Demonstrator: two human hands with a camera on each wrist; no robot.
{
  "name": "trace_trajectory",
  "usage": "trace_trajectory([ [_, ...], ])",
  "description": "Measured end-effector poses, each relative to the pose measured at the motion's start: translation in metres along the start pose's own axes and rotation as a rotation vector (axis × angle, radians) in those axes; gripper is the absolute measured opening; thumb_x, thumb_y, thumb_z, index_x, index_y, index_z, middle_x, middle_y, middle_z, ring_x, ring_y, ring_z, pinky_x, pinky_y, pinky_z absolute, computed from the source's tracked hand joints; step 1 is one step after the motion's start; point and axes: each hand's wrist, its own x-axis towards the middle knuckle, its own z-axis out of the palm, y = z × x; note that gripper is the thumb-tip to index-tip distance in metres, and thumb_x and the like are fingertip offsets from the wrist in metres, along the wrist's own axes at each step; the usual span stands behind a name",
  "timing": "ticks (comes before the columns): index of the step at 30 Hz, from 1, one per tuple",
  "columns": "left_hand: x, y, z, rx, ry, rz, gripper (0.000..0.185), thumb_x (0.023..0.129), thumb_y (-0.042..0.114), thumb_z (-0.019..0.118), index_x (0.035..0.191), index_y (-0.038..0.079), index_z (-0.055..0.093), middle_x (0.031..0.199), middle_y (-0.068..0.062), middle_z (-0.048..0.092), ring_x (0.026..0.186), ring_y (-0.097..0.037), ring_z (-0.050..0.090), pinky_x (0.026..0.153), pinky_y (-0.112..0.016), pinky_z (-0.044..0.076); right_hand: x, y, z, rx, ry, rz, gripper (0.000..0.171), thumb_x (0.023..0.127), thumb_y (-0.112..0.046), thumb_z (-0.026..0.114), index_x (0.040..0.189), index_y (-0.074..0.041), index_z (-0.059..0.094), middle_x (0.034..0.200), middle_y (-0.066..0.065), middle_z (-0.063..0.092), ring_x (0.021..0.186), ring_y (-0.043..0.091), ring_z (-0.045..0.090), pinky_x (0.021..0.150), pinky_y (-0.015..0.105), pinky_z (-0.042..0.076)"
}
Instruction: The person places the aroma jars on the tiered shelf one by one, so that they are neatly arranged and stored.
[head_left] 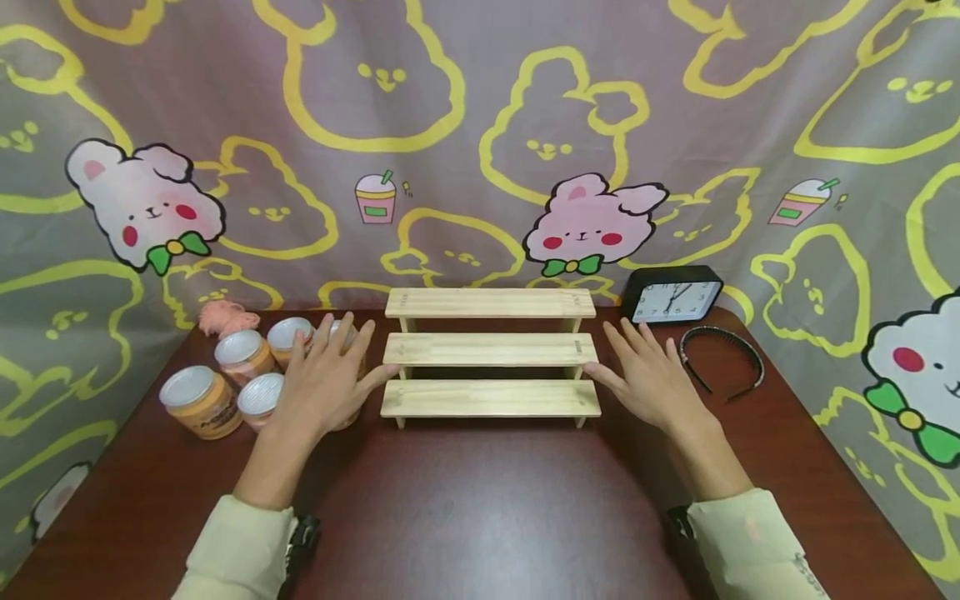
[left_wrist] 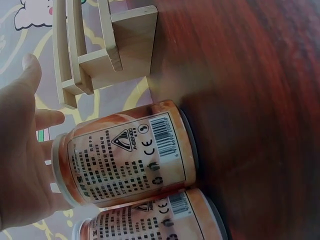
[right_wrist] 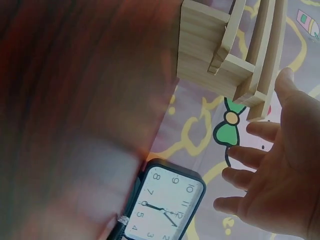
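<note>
A three-tier wooden rack [head_left: 491, 350] stands at the back middle of the table, its side also showing in the left wrist view. My left hand [head_left: 322, 379] hovers with spread fingers at its left, over several cans with orange labels [head_left: 206, 408] and partly hiding some. One can [left_wrist: 130, 150] stands just under that palm in the left wrist view; whether the hand touches it I cannot tell. On the rack's right, my right hand [head_left: 652, 375] is spread and holds nothing. Its thumb comes close to the middle tier; contact is unclear.
Behind the right hand stands a black-framed clock [head_left: 671, 296], with a dark headband [head_left: 712, 331] lying in front of it. A crumpled pink object [head_left: 227, 318] is at the back left. Patterned cloth [head_left: 450, 100] encloses the back and sides of the brown table [head_left: 480, 508].
</note>
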Motion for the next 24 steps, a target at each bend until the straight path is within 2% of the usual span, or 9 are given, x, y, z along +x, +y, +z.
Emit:
trace_trajectory([
  [5,-0.003,-0.003,-0.004,-0.001,-0.004,-0.004,0.088,0.099,0.074,0.031,0.159,0.009,0.031,0.162,-0.025,0.024,0.150,-0.046,0.012,0.115,-0.071,0.005,-0.003,0.000,0.000,0.095,-0.004,0.002,0.085,0.101,-0.061,0.049,0.159,-0.002,0.029,0.163,0.028,0.020,0.150,0.048,0.012,0.115,0.071,0.006],
  [10,-0.007,-0.010,-0.009,-0.026,-0.010,-0.018,0.089,0.099,0.073,0.032,0.159,0.008,0.031,0.163,-0.026,0.022,0.150,-0.048,0.011,0.113,-0.074,0.005,-0.007,0.004,0.000,0.243,-0.052,-0.003,0.085,0.102,-0.056,0.052,0.159,0.000,0.025,0.164,0.027,0.017,0.150,0.047,0.011,0.115,0.069,0.015],
  [16,-0.013,-0.023,-0.011,-0.062,-0.024,-0.028,0.091,0.099,0.073,0.031,0.160,0.005,0.027,0.162,-0.028,0.020,0.149,-0.050,0.011,0.114,-0.072,0.003,-0.012,0.010,0.002,0.343,-0.053,-0.008,0.084,0.100,-0.052,0.059,0.157,0.003,0.029,0.160,0.028,0.026,0.147,0.046,0.024,0.114,0.064,0.025],
  [21,-0.019,-0.034,-0.012,-0.065,0.033,-0.010,0.087,0.101,0.066,0.040,0.157,0.000,0.031,0.158,-0.031,0.027,0.147,-0.052,0.017,0.115,-0.069,0.009,-0.015,0.011,0.005,0.424,-0.035,0.023,0.082,0.097,-0.046,0.068,0.155,0.002,0.035,0.155,0.027,0.038,0.143,0.044,0.034,0.112,0.062,0.031],
  [24,-0.023,-0.040,-0.011,-0.064,0.081,0.011,0.083,0.102,0.060,0.047,0.154,-0.004,0.035,0.155,-0.032,0.032,0.144,-0.052,0.023,0.116,-0.066,0.014,-0.016,0.011,0.007,0.525,-0.048,0.031,0.081,0.095,-0.042,0.072,0.153,0.002,0.037,0.154,0.025,0.041,0.143,0.042,0.034,0.112,0.062,0.030],
])
